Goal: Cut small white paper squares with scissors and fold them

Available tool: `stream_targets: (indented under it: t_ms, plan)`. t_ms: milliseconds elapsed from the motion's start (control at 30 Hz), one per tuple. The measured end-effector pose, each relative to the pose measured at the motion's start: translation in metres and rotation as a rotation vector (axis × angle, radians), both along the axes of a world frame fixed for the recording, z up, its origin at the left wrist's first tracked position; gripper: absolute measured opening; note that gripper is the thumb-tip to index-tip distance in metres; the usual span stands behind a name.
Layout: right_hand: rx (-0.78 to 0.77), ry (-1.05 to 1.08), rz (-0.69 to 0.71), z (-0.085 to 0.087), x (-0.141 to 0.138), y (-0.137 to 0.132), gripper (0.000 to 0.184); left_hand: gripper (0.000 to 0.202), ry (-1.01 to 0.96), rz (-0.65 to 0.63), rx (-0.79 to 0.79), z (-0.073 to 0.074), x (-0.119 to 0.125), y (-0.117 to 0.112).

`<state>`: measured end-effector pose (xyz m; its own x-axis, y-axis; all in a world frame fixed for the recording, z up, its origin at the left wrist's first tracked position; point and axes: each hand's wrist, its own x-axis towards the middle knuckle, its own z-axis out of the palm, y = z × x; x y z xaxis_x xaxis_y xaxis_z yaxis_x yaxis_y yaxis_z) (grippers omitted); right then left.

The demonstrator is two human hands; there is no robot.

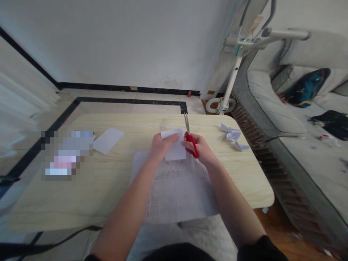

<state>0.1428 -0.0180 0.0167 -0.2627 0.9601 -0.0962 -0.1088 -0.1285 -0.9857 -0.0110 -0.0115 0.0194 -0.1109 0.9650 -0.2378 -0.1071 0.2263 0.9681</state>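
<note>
My left hand (161,145) pinches a small white piece of paper (175,150) near its upper left, thumb lying on top. Red-handled scissors (193,145) are in my right hand (199,146), their metal blades pointing away from me and beside the paper's right edge. The fingers of my right hand also come close to that edge; whether they touch it I cannot tell. Beneath both hands a large sheet (185,192) with faint printed lines lies on the table and reaches its front edge.
On the pale wooden table (108,188), a white sheet (109,140) lies at the left beside a blurred-out patch. Several folded paper scraps (233,136) sit at the right. Beyond are a grey sofa (285,116), a white metal stand (231,83) and a wall.
</note>
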Motion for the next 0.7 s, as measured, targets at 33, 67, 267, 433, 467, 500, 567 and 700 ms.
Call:
stream_targets:
  t_ms: [33,67,267,433,467,500,567,700]
  plan:
    - [-0.01,0.008,0.007,0.0008,-0.0002,-0.0007,0.021,0.034,-0.025,-0.011,-0.004,0.0004,-0.0001,-0.0001]
    - [-0.023,0.014,0.016,0.0019,-0.0003,-0.0015,0.022,0.034,-0.054,-0.023,-0.01,0.0008,-0.0002,-0.0002]
    - [-0.104,0.077,0.069,0.0079,0.0004,-0.0062,0.023,0.035,-0.183,-0.067,-0.076,0.0045,-0.0008,-0.0021]
    - [-0.073,0.117,0.061,0.0075,-0.0001,-0.0053,0.021,0.031,-0.14,-0.099,-0.067,0.0064,-0.0013,-0.0036]
    - [-0.066,0.121,0.05,0.007,0.0,-0.0047,0.021,0.031,-0.118,-0.115,-0.067,0.0064,-0.0014,-0.0037]
    - [-0.06,0.126,0.036,0.0064,0.0001,-0.004,0.021,0.031,-0.096,-0.131,-0.068,0.0064,-0.0014,-0.0039]
    - [-0.059,0.136,0.008,0.0054,0.0006,-0.0026,0.021,0.03,-0.059,-0.168,-0.068,0.0062,-0.0014,-0.0045]
    - [-0.073,0.134,-0.041,0.0064,0.0012,-0.0007,0.023,0.029,-0.036,-0.252,-0.084,0.0064,-0.001,-0.0067]
